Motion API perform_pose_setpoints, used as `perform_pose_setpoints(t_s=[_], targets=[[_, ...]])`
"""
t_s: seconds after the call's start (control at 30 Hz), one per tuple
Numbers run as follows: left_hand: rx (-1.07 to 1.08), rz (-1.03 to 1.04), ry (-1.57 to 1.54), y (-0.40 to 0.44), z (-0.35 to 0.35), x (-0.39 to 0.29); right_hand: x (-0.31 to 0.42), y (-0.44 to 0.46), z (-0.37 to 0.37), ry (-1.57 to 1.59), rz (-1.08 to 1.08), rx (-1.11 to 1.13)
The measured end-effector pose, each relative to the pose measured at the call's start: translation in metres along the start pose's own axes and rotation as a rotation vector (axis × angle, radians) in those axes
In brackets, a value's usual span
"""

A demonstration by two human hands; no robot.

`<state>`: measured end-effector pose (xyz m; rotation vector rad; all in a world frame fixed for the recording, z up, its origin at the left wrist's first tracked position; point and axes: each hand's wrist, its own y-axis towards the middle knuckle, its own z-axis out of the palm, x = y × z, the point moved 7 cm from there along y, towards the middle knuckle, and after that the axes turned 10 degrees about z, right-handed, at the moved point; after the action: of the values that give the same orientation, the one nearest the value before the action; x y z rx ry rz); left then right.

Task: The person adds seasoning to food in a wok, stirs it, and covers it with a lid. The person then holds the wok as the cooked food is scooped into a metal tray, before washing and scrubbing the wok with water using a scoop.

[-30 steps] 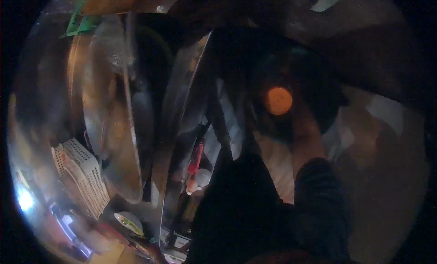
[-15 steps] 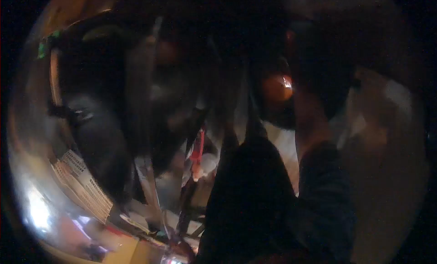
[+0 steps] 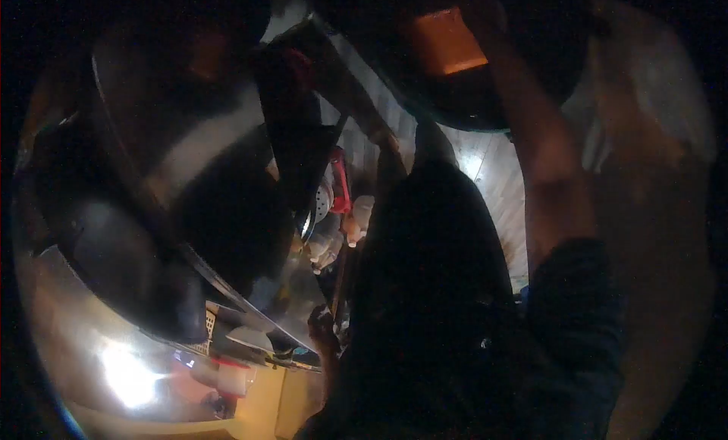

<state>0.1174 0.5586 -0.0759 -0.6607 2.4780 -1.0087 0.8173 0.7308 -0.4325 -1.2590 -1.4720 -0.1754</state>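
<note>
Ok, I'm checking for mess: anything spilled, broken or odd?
Nothing plainly spilled or broken, though much is too dark to judge. The orange thing by the right hand stands out, bright amid darkness.

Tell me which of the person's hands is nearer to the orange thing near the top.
Right. The right hand is at the upper right of the orange thing, though darkness hides whether they touch. The left hand is much farther off, below it and to its left.

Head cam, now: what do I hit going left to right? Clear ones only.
Bright white glare → pale perforated basket, only a sliver showing → left hand → orange object, too dark to identify → right forearm.
</note>
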Motion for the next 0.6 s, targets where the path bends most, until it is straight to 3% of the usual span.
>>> perform_pose_setpoints(t_s=[0.07,0.13,0.27,0.37,0.47,0.53,0.6], targets=[[-0.021,0.060,0.040,0.007,0.003,0.010,0.000,-0.009,-0.016,0.216,0.077,0.009],[0.060,0.254,-0.083,0.008,0.010,-0.046,-0.003,-0.022,-0.034,0.421,0.160,0.008],[-0.024,0.261,-0.411,0.010,0.016,-0.091,-0.004,-0.064,-0.072,0.725,0.296,-0.009],[0.088,0.477,-0.051,0.031,0.026,-0.075,0.004,-0.093,-0.101,0.877,0.342,-0.018],[0.100,0.171,-0.147,0.030,0.039,-0.074,0.018,-0.127,-0.130,0.985,0.382,-0.018],[-0.014,0.434,-0.261,0.007,0.023,-0.147,0.023,-0.149,-0.150,1.029,0.399,-0.025],[-0.016,0.366,-0.411,-0.007,0.022,-0.176,0.036,-0.169,-0.167,1.071,0.405,-0.022]])
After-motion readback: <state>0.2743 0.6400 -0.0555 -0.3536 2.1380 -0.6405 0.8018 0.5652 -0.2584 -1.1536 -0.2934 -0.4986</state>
